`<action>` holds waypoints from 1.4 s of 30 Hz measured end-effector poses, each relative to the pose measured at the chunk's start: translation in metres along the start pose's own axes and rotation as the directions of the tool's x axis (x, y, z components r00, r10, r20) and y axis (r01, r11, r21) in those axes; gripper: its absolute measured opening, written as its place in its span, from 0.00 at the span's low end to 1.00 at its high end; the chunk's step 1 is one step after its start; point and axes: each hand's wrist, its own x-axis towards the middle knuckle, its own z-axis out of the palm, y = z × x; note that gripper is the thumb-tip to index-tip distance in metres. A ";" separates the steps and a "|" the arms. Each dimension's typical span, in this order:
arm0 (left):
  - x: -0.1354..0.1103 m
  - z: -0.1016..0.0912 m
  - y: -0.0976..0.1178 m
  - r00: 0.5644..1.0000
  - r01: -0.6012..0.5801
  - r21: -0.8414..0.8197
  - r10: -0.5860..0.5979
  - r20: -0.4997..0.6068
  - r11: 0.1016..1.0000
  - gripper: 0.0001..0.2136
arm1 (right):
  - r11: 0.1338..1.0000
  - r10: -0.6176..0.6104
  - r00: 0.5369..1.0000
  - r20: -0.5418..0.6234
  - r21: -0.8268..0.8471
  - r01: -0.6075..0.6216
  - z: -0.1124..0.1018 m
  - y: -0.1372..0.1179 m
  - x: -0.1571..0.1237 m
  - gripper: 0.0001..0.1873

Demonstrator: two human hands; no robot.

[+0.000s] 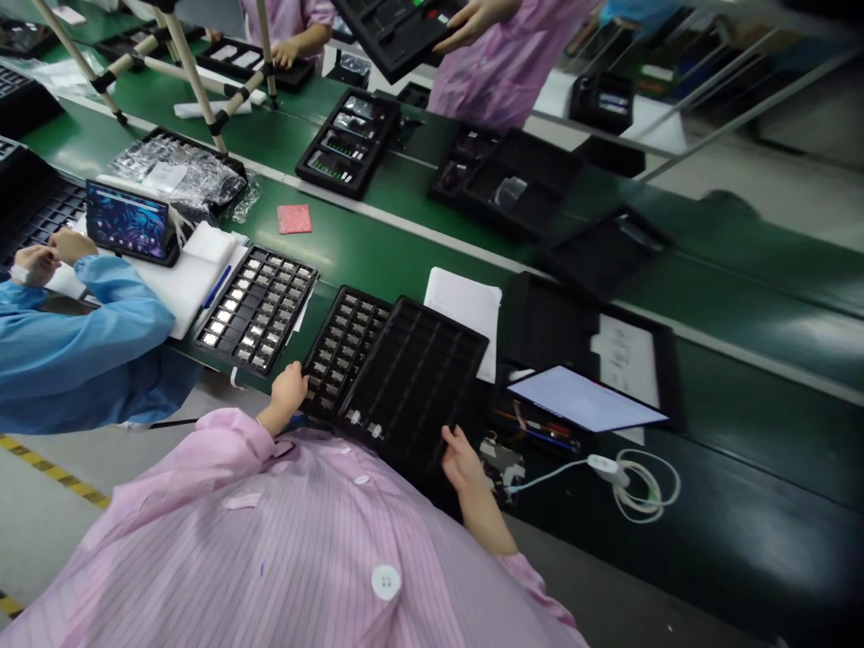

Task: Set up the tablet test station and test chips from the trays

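While the left hand (289, 392) holds the edge of a black tray of small metal parts (344, 351) with bent fingers, an empty black tray (418, 382) lies partly on it by the front edge of the green counter (378, 261), and the right hand (463, 459) holds the empty tray's bottom edge with spread fingers.

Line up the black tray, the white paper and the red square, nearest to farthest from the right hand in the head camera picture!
1. Black tray: touching the right hand, by its fingers.
2. White paper: just past the tray's far edge, on the green bench.
3. Red square: farthest, up and to the left on the bench.
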 end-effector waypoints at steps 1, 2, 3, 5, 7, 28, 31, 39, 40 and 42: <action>0.002 -0.001 0.001 1.000 -0.008 -0.001 0.008 0.010 1.000 0.12 | 1.000 0.009 1.000 0.017 0.001 -0.009 0.010 0.005 0.003 0.22; 0.003 -0.002 0.001 1.000 -0.017 -0.003 0.017 0.018 1.000 0.13 | 1.000 0.017 0.999 0.034 0.002 -0.018 0.020 0.009 0.007 0.22; 0.004 -0.003 0.002 0.999 -0.024 -0.006 0.025 0.022 1.000 0.13 | 1.000 0.024 0.998 0.051 0.002 -0.024 0.030 0.013 0.012 0.22; 0.005 -0.005 0.002 0.999 -0.033 -0.017 0.033 0.022 0.999 0.13 | 0.999 0.033 0.996 0.088 -0.001 -0.033 0.048 0.019 0.022 0.22; 0.005 -0.007 0.000 0.999 -0.033 -0.035 0.034 0.017 0.999 0.14 | 0.999 0.046 0.990 0.130 -0.010 -0.045 0.062 0.022 0.032 0.22; -0.005 -0.004 0.011 0.997 0.074 -0.189 -0.076 0.000 0.979 0.11 | 0.988 0.049 0.996 0.069 -0.146 -0.038 0.080 0.017 0.072 0.21; -0.008 -0.002 0.019 0.995 0.102 -0.221 -0.103 0.007 0.970 0.11 | 0.984 0.029 0.999 -0.031 -0.173 -0.034 0.077 0.019 0.071 0.17; 0.001 0.000 0.025 0.963 0.265 -0.358 -0.230 0.138 0.895 0.16 | 0.973 0.052 0.982 -0.184 -0.211 -0.091 0.069 0.024 0.070 0.15; 0.005 0.000 0.024 0.957 0.285 -0.373 -0.244 0.155 0.883 0.16 | 0.973 0.062 0.982 -0.179 -0.207 -0.100 0.069 0.024 0.071 0.14; 0.013 0.000 0.020 0.947 0.318 -0.405 -0.264 0.183 0.858 0.16 | 0.972 0.083 0.984 -0.157 -0.203 -0.114 0.068 0.025 0.074 0.14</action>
